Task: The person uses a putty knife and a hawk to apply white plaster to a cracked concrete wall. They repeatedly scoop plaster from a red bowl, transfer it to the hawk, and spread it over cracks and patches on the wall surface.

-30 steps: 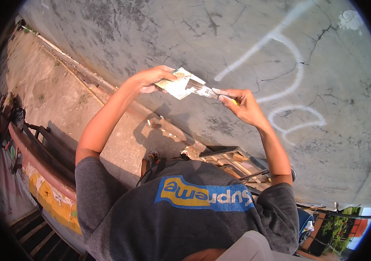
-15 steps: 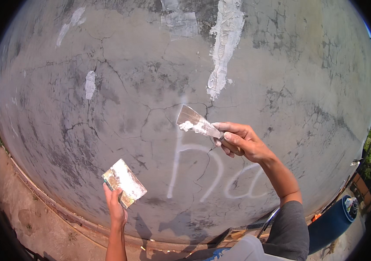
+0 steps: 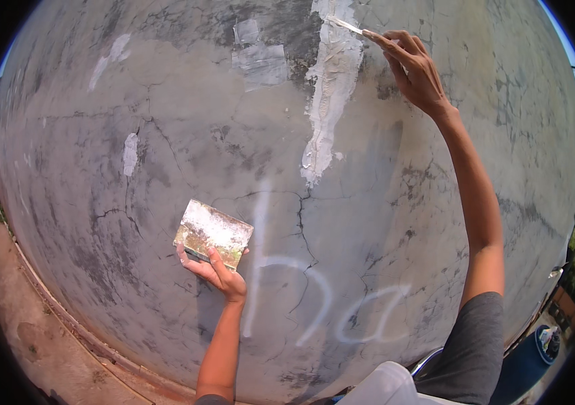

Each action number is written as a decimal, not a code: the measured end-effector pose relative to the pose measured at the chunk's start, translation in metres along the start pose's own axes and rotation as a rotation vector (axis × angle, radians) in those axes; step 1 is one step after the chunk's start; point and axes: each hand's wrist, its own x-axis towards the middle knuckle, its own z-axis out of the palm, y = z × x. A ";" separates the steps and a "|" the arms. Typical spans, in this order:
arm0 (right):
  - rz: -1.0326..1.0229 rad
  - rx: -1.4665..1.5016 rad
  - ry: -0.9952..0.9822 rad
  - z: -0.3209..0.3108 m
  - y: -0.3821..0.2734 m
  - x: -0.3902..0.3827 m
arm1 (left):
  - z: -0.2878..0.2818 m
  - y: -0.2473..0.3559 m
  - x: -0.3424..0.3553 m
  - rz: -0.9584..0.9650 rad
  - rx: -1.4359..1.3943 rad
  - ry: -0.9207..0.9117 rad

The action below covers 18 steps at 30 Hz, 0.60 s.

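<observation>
My right hand (image 3: 417,71) reaches high up the grey cracked wall (image 3: 220,155), closed around the handle of a putty knife (image 3: 345,25). The knife's blade lies edge-on against a long white strip of filler (image 3: 331,94) that runs down the wall. Lower and to the left, my left hand (image 3: 218,271) grips a flat rectangular board (image 3: 214,228) smeared with white filler, thumb over its near edge. A dark crack (image 3: 303,229) continues downward from the strip's lower end.
Smaller white patches (image 3: 260,62) mark the wall on the left. Pale sprayed lettering (image 3: 328,297) crosses its lower middle. A blue barrel (image 3: 527,358) stands at the lower right, and bare ground (image 3: 27,297) runs along the wall's foot at left.
My right hand has risen with the putty knife from below the strip onto its upper part. My left hand has moved up and to the right with the board, turning it.
</observation>
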 end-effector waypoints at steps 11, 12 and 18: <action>-0.191 -0.192 -0.166 0.012 0.043 0.009 | 0.007 -0.030 -0.003 0.033 -0.021 0.011; -0.210 -0.188 -0.162 0.014 0.045 0.009 | 0.004 -0.031 -0.003 0.028 -0.019 0.002; -0.188 -0.206 -0.168 0.012 0.045 0.011 | -0.001 -0.032 -0.002 0.015 0.023 -0.046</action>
